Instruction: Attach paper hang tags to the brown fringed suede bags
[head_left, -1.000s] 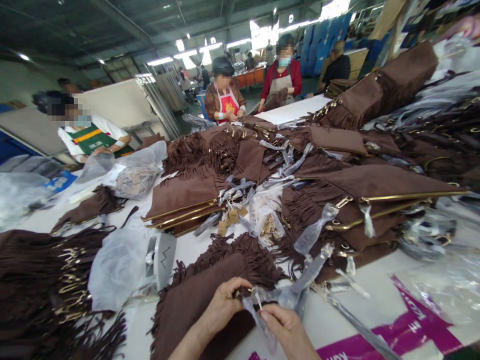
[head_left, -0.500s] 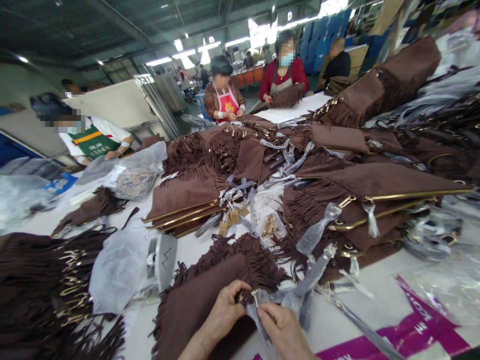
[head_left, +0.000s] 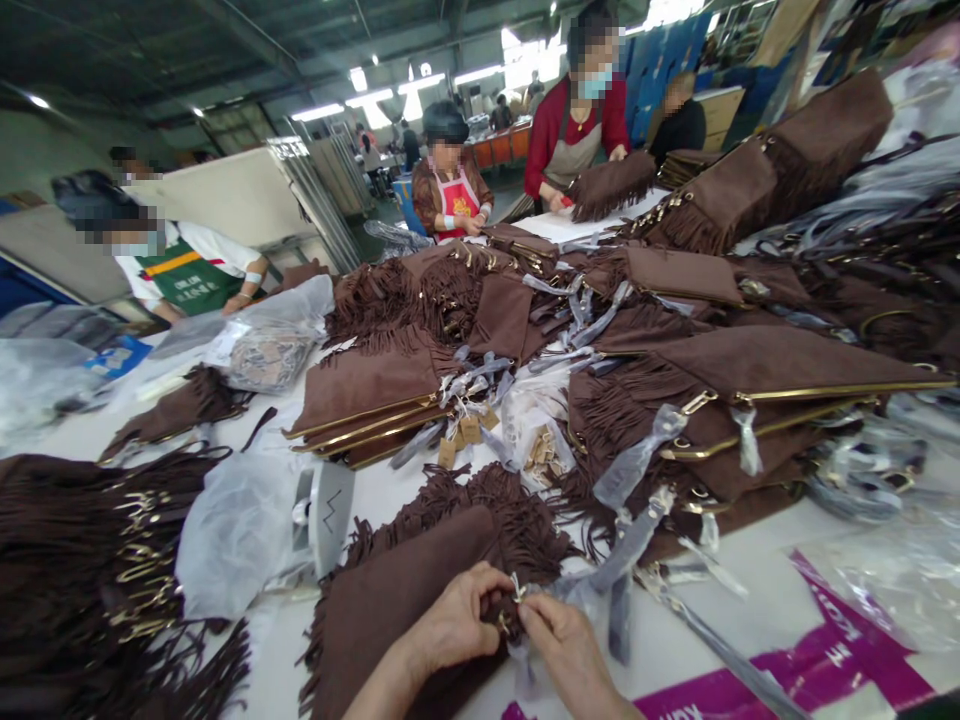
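Note:
A brown fringed bag [head_left: 405, 590] lies flat in front of me, its fringe spread toward the far side. At its right corner, my left hand [head_left: 457, 622] has thumb and fingers closed around the gold-coloured hardware [head_left: 504, 622]. Touching the same spot, my right hand [head_left: 559, 640] pinches a small white wrapping strip [head_left: 517, 588] whose end sticks up between the hands. Fingers hide part of the hardware. A strap in translucent grey wrapping [head_left: 626, 555] runs away from this corner toward the right.
Brown bags with gold zips [head_left: 375, 400] are stacked beyond, with a larger pile [head_left: 780, 365] at right. Left lie a grey tape dispenser [head_left: 330, 515], a translucent plastic bag [head_left: 232, 540] and fringed pieces with gold clasps [head_left: 67, 560]. Several co-workers stand across the table, one holding a fringed bag [head_left: 615, 185].
My hands have shifted slightly at the bag's corner, and the white strip now stands up between them. Across the table, the co-worker in red has straightened and moved a fringed bag to the right.

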